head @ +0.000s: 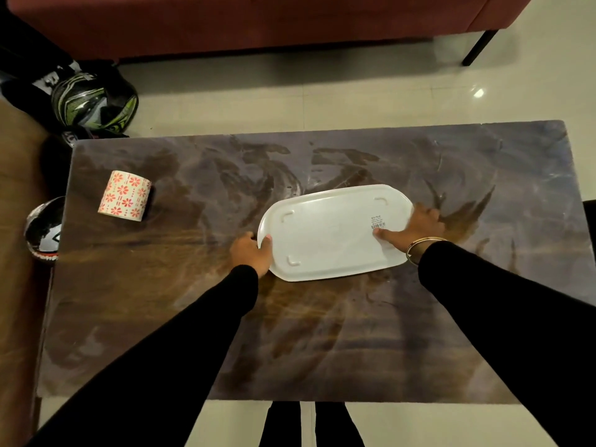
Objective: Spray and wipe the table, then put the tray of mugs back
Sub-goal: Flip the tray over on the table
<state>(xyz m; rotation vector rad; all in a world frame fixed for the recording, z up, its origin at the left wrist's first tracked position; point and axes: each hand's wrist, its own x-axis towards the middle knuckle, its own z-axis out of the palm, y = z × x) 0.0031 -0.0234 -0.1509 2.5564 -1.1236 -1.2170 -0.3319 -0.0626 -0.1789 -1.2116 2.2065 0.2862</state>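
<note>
A white oval tray lies upside down near the middle of the dark marbled table; its small feet and a barcode sticker face up. My left hand grips the tray's left end, thumb on top. At the right end my right hand holds the rim, thumb pressed by the sticker. No mugs are on the tray. One mug, white with a red flower pattern, lies on its side at the table's left. No spray bottle or cloth is in view.
Streaks mark the tabletop. A red sofa stands beyond the table across pale floor tiles. Helmets sit on the floor at the far left and beside the table's left edge. My legs stand at the near edge.
</note>
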